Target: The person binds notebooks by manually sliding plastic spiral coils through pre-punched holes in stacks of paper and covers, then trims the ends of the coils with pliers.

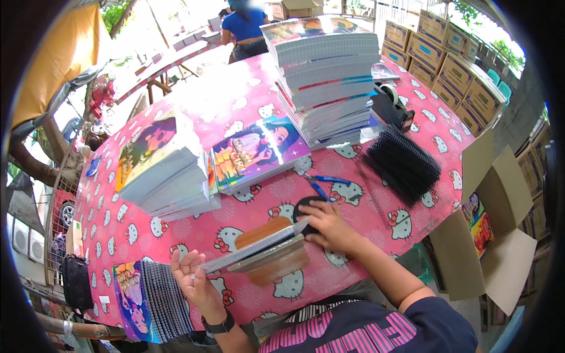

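A thin notebook (247, 249), seen edge-on, stands slanted between two wooden plates of a small stand (276, 265) with a metal strip. My left hand (197, 279) is at its lower left end, palm turned up and fingers spread. My right hand (329, 226) is curled around its upper right end, fingers above and thumb below; the exact grip is partly hidden. Those fingers lie against a round black disc (304, 213). Just beyond them are blue-handled pliers (323, 185). A loose black spiral coil (376, 197) lies to the right.
Tall notebook stacks (329, 76) and a lower stack (162, 170) stand on the pink tablecloth. Black coils (406, 165) are heaped at right, near a tape dispenser (391, 109). Bound notebooks (159, 303) sit at the left edge. An open carton (494, 217) stands at right; a person (244, 29) is behind.
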Tool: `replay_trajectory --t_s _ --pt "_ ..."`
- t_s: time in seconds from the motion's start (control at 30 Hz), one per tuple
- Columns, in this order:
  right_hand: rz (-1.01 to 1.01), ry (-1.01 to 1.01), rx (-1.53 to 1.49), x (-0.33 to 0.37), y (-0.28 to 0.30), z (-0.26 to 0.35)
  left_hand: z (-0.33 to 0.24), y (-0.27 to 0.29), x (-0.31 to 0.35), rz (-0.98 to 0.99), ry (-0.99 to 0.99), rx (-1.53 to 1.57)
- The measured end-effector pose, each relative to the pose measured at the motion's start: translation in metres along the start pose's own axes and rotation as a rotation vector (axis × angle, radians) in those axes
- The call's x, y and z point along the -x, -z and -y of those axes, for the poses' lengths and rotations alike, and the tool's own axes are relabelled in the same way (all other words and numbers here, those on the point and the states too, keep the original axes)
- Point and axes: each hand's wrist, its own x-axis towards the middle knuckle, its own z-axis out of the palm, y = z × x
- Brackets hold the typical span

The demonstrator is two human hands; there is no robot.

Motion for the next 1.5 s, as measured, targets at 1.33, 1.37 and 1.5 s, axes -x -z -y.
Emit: replay_trajectory --t_s 1.33,1.37,1.5 --pt "-0.052 -0.124 -0.624 0.012 0.107 0.044 -0.015 -0.125 0.039 0.435 -0.476 -1.189" --pt "-0.046 -0.124 -0.575 0.009 0.105 0.050 -0.009 -0.132 0.038 0.486 -0.445 -1.164" --pt "-0.093 -0.111 -0.477 0.006 0.102 0.046 0.004 -0.144 0.035 0.399 -0.491 -1.253"
